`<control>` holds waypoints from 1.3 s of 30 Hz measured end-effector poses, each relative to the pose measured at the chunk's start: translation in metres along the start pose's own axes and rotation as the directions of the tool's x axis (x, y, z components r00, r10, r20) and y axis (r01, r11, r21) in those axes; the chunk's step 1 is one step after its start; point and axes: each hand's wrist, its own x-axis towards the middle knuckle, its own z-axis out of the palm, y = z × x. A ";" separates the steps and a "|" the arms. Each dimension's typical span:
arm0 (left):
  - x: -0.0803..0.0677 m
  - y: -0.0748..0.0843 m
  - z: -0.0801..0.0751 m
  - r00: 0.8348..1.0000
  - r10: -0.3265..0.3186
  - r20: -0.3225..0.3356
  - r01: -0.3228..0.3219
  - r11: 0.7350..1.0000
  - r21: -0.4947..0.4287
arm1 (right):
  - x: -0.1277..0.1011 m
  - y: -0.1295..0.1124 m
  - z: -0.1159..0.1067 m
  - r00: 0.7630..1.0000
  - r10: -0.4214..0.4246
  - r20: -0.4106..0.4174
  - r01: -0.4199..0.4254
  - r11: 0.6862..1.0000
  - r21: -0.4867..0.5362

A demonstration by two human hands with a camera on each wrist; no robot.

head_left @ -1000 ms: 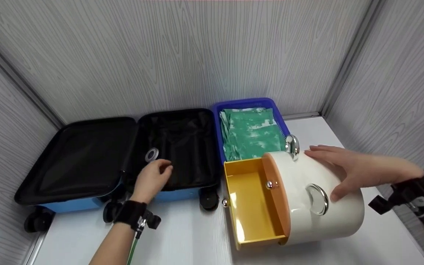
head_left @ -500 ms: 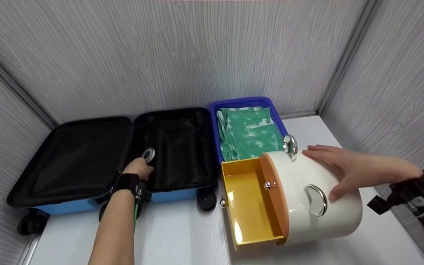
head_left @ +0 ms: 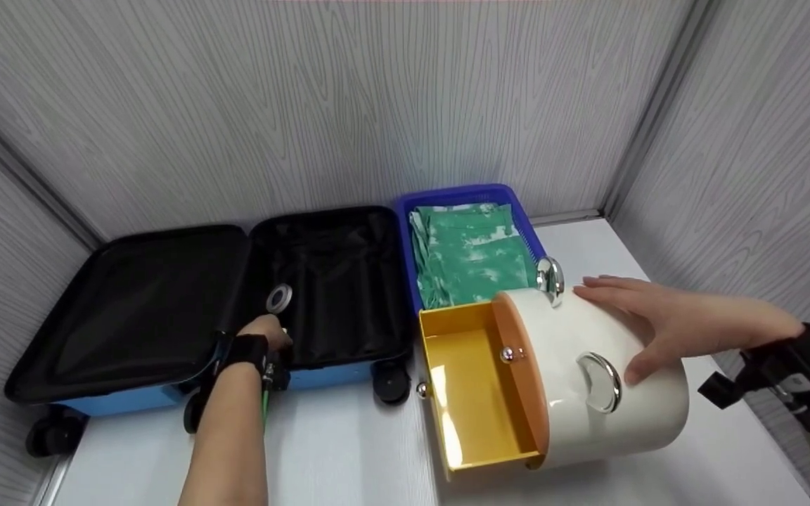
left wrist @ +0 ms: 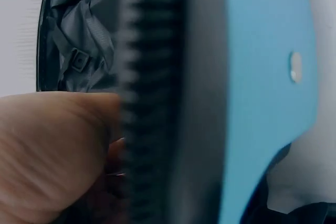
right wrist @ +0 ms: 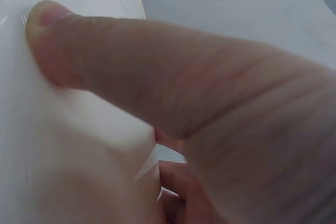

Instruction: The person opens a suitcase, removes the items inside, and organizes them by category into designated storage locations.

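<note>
An open blue suitcase with black lining lies at the left. A small silver ring rests in its right half. My left hand is at the suitcase's front rim, just short of the ring, with its fingers hidden. In the left wrist view the left hand lies inside, behind the blurred zipper edge of the blue shell. My right hand rests flat with straight fingers on top of a white rounded box. The box's yellow drawer stands pulled out and looks empty.
A blue basket holding a folded green cloth stands behind the drawer, against the back wall. The box carries two chrome ring handles. Grey panel walls close in the white table on three sides.
My left hand reached toward the ring, then drew back to the suitcase's front rim. The ring stays in place. My right hand has stayed on the box.
</note>
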 end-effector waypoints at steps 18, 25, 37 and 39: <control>-0.006 0.035 -0.004 0.960 0.195 -0.200 -0.213 0.974 -0.072 | 0.001 -0.001 0.000 1.000 0.006 0.003 -0.006 1.000 0.013; -0.035 0.117 0.005 0.857 0.425 -0.292 -0.456 0.889 -0.046 | 0.000 -0.001 0.000 1.000 -0.004 -0.002 0.004 1.000 0.002; -0.096 0.204 0.042 0.632 0.759 -0.157 -0.727 0.651 0.218 | 0.000 0.000 0.000 1.000 0.010 -0.005 -0.010 1.000 -0.005; -0.102 0.210 0.052 0.610 0.786 -0.103 -0.739 0.611 0.283 | 0.000 0.001 0.000 1.000 0.011 -0.005 -0.011 1.000 -0.003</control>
